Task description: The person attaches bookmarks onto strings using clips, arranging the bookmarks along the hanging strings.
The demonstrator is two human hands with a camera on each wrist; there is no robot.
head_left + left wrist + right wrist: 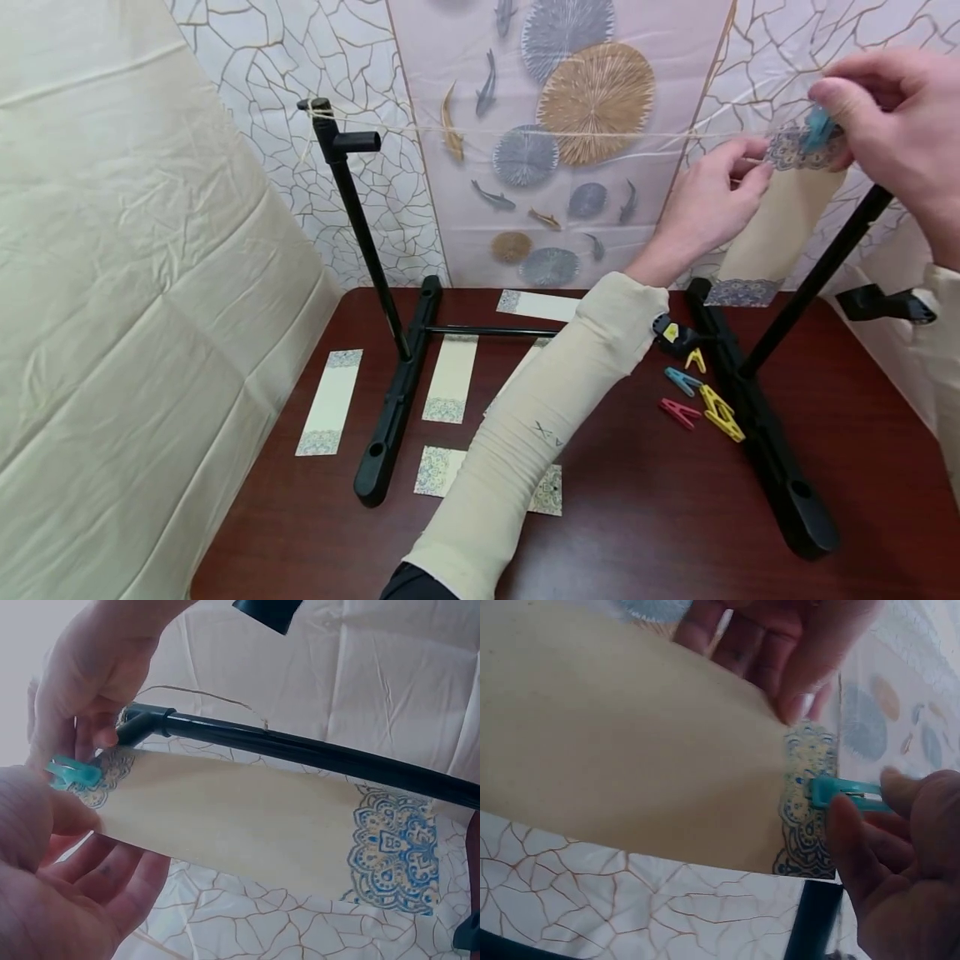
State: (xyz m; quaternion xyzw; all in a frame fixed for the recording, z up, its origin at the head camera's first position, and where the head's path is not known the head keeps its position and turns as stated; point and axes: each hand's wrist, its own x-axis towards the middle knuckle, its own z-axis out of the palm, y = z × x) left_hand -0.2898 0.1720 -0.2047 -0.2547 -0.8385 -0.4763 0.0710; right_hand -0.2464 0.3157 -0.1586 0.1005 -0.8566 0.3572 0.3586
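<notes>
Lying near the left edge of the bench [637,533], a pale card [330,402] bears a patterned band at each end. To its right rises the left post [360,237] of a black stand; from its top a thin string [562,134] runs rightward. Between the stand's feet lie further patterned cards [450,379], one close to the far edge, others partly hidden by a cream sleeve [517,454]. Four clothespins [680,413], two yellow, one blue and one red, lie beside the right foot [780,467]. Above them, the grip of the left hand [716,193] pinches the held card [783,212] near an upper corner, thumb in front. This card slopes downward above the bench's far edge, beside the right post [817,282]. The grip of the right hand [903,121] squeezes a turquoise clothespin [817,129], which overlaps the card's upper band.
</notes>
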